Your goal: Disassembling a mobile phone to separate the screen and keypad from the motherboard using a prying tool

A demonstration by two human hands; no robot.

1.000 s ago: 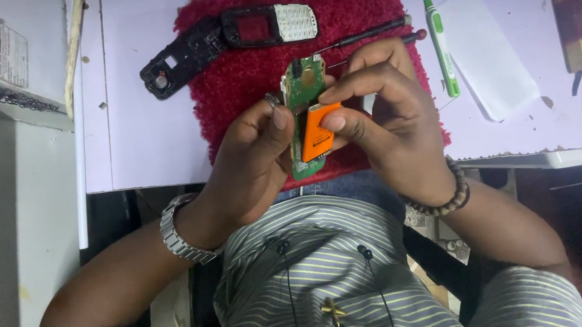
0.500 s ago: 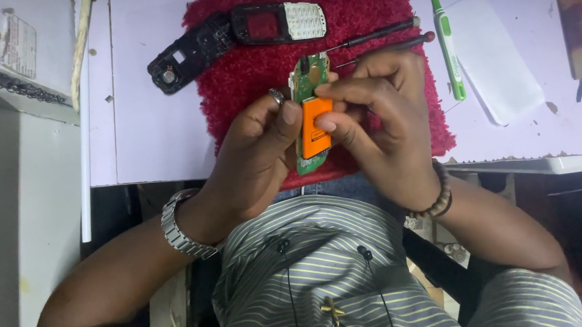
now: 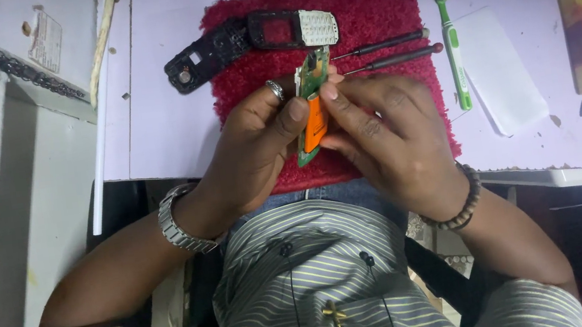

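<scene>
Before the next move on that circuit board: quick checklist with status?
1. Green circuit board gripped by left hand and right hand: ok.
2. Orange part still on board: ok.
3. Red mat under the hands: ok.
4. Two screwdrivers close by on mat: ok.
5. Phone housing pieces clear of hands: ok.
6. Loose screws accounted for: cannot tell.

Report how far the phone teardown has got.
Done: the black phone shell and keypad frame lie apart on the red mat. In hand: left hand and right hand grip the green circuit board with its orange part. Left: that part remains on the board; two screwdrivers lie unused.
</scene>
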